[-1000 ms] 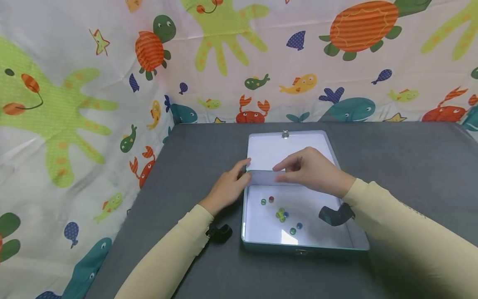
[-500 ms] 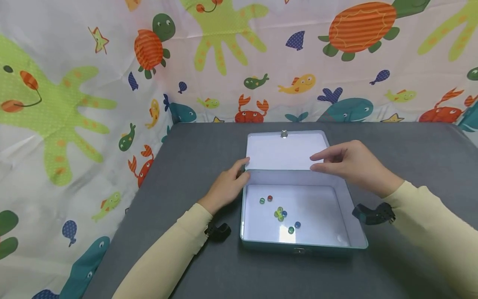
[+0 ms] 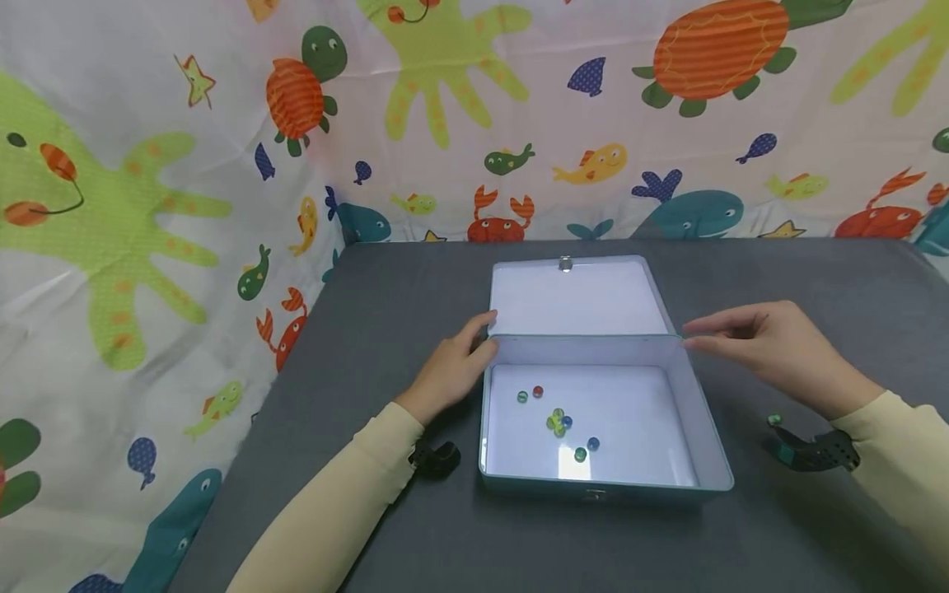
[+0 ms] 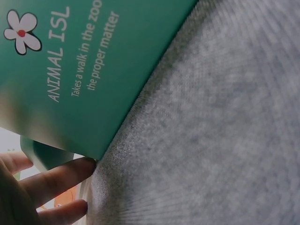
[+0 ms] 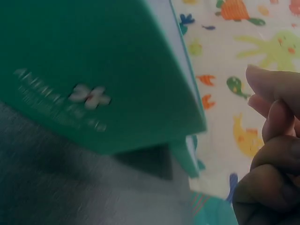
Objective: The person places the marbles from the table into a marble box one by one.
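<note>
A green tin box [image 3: 708,428] with a white inside stands with its hinged lid [image 3: 578,296] laid back. Inside lie several glass marbles: a red marble [image 3: 538,392], a green marble [image 3: 581,455], a blue marble [image 3: 593,444] and a yellow-green cluster [image 3: 556,422] among them. My left hand [image 3: 448,375] rests at the box's back left corner; in the left wrist view its fingers [image 4: 58,180] are fairly straight against that corner. My right hand [image 3: 793,354] hovers beside the back right corner, thumb and forefinger extended. The right wrist view shows it apart from the box, holding nothing.
A grey cloth [image 3: 400,313] covers the table. Behind and to the left hangs a white curtain [image 3: 445,181] printed with sea animals. A metal clasp [image 3: 566,263] sits on the lid's far edge. Dark cameras are worn on both wrists.
My right hand has moved from over the box's hinge line rightward, past the box's right side. My left hand, the box and the marbles stay where they were.
</note>
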The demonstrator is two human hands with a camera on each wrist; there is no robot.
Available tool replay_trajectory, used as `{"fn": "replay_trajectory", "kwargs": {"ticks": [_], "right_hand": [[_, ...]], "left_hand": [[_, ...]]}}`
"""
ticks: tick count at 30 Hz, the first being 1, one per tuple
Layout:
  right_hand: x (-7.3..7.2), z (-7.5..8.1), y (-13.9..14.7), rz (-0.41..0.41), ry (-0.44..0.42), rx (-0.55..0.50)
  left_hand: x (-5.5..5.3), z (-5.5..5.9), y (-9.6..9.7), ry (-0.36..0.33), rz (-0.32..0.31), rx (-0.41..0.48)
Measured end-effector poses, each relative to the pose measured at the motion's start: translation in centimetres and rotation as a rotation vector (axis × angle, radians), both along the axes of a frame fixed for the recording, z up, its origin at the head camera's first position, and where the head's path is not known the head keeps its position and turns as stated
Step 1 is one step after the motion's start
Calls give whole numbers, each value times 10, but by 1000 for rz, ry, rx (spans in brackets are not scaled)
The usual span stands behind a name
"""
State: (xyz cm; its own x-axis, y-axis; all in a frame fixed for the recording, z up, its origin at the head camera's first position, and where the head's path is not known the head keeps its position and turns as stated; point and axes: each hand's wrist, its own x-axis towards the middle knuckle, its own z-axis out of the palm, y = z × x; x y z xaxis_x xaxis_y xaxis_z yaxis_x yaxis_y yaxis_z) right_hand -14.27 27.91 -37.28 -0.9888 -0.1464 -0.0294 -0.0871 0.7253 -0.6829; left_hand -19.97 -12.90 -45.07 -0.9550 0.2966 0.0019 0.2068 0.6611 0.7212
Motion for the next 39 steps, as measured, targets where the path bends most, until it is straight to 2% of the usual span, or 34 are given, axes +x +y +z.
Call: {"fn": "replay_trajectory", "kwargs": {"ticks": [6,14,26,39], "right_hand": [[13,-13,21,-67,22,-7],[25,-29,34,-121,-1,0],[47,-54,57,-177,-51,18],[73,-79,89,-266,-28,46]], "left_hand": [[0,2,2,-3,-14,14],[0,3,0,-6,6,11],[-1,2,2,-12,-14,6],[-1,1,1,-9,-17,14]]}}
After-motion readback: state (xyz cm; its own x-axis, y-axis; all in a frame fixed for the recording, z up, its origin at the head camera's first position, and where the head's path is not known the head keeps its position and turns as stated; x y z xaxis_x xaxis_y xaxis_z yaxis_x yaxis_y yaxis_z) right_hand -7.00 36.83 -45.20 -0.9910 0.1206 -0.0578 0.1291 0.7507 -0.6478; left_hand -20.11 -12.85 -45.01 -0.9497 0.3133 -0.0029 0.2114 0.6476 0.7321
